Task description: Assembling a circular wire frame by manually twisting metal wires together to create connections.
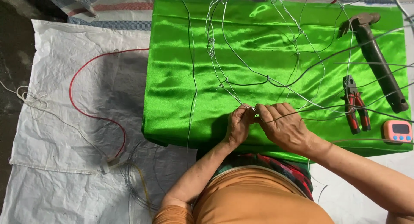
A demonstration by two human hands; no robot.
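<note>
- Near the front edge of the green satin-covered table point(172, 120), both hands meet at one junction of thin wire.
- Fingers of the left hand point(238, 124) are bunched together and pinched on the wire at that junction; the thumb and forefinger appear clamped on the strand.
- Fingers of the right hand point(282, 125) curl together over the same spot, knuckles up, gripping the wire just beside the left fingertips, so the two hands touch.
- From that point the wire frame point(241, 73) spreads toward the back edge: several strands already meet in twisted knots, forming large open loops and diamond shapes, so a good part of the mesh looks joined. The strands running off to the right side look loose and unjoined, which suggests more junctions are left.
- Right of the hands lie red-handled pliers point(355, 105), untouched, and farther toward the right back corner a hammer point(379, 62).
- At the front right corner sits a small pink digital timer point(397, 131).
- Off the left edge, on white woven sheeting point(51, 120), a red cable point(79, 105) curves round, with a bundle of dark thin wires point(136, 181) near the left elbow.
</note>
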